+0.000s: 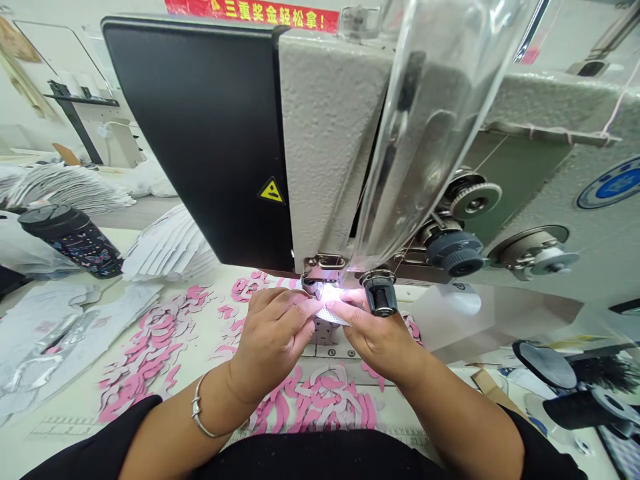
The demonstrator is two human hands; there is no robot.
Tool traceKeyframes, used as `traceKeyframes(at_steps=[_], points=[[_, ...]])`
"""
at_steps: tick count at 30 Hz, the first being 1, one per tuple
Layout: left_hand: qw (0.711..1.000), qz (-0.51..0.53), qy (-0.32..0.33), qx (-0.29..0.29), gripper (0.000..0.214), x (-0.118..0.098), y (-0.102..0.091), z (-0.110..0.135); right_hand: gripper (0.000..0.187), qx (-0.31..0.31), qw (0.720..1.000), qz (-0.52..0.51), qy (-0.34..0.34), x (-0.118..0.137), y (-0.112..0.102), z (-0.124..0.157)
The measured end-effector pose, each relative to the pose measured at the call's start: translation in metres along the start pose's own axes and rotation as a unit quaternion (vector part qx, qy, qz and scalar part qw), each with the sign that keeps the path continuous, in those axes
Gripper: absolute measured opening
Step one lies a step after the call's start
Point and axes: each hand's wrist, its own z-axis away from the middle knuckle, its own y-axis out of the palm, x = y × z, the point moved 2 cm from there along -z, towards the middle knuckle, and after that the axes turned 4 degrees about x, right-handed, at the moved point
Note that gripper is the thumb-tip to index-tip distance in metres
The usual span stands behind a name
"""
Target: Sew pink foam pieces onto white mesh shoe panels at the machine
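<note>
Under the lit needle area of a sewing machine [330, 133] lies a small white piece of dotted, mesh-like material [334, 316]. My left hand [277, 327] pinches its left side, fingers bent and pressed together close to the needle. From the right, my right hand [383, 337] grips the same piece, with its fingertips almost meeting the left ones. Glare and my fingers hide the needle tip and most of the piece. Pink and white curved cut pieces [333, 403] lie loose on the table in front of the machine, and more are scattered to the left.
Left of the machine stand a fanned stack of white pieces [170, 247] and a dark patterned bottle [75, 240]. Flat white sheets [45, 333] lie nearer. On the right are a black thread spool [585, 407] and a black bristly brush [607, 370]. The machine head overhangs both hands.
</note>
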Motion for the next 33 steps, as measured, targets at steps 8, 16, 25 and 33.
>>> traceKeyframes(at_steps=[8,16,25,33], points=[[1.000,0.000,-0.001,0.001,0.025,-0.001,-0.002,0.001,0.033,-0.012,1.000,0.023,-0.016,-0.001,0.001,0.001],[1.000,-0.005,0.005,0.006,0.023,-0.003,-0.002,-0.002,0.042,-0.014,1.000,-0.001,-0.020,-0.003,-0.002,0.000],[1.000,-0.001,0.003,-0.001,0.023,-0.003,-0.002,-0.002,0.035,-0.033,0.998,0.028,-0.046,-0.001,-0.001,0.000],[0.996,-0.068,0.018,0.050,0.007,-0.011,-0.016,-0.014,0.034,-0.016,1.000,0.011,-0.010,0.001,-0.005,-0.001]])
